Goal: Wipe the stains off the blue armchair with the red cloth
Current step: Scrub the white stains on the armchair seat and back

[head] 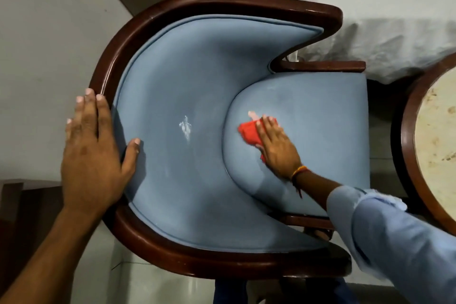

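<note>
The blue armchair with a dark wooden frame fills the view from above. My right hand lies flat on the seat cushion and presses the red cloth against it; part of the cloth is hidden under the palm. A white stain shows on the inner backrest, left of the cloth and apart from it. My left hand rests over the curved top edge of the backrest, thumb on the blue fabric, fingers on the wooden rim.
A round table with a pale top and wooden rim stands right of the chair. A bed with white sheets lies behind. Grey floor is to the left, and dark wooden furniture at lower left.
</note>
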